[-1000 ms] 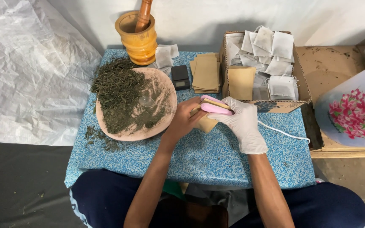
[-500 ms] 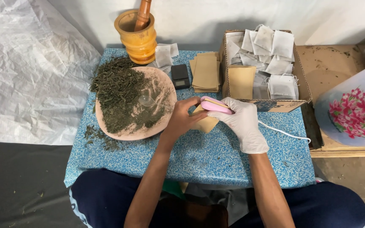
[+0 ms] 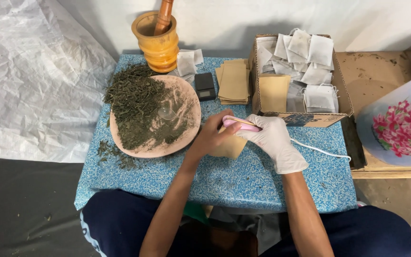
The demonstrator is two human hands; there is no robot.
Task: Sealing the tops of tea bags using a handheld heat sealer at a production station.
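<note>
My bare left hand (image 3: 213, 136) holds a small brown paper pouch (image 3: 230, 145) against the blue speckled table (image 3: 224, 178). The upper edge of that pouch sits in a pink corded hand sealer (image 3: 239, 123), which my right hand (image 3: 272, 141), in a white glove, grips. A white cord (image 3: 319, 150) trails from the sealer to the right. Just left of my hands lies a round pink tray (image 3: 186, 138) heaped with dried green leaves (image 3: 136, 104).
A wooden mortar with pestle (image 3: 157, 40) stands at the back. Beside it are a small black scale (image 3: 205, 86) and a stack of brown pouches (image 3: 234, 82). A cardboard box (image 3: 305, 116) of white tea bags sits at right, and a flowered bag (image 3: 400, 126) beyond it.
</note>
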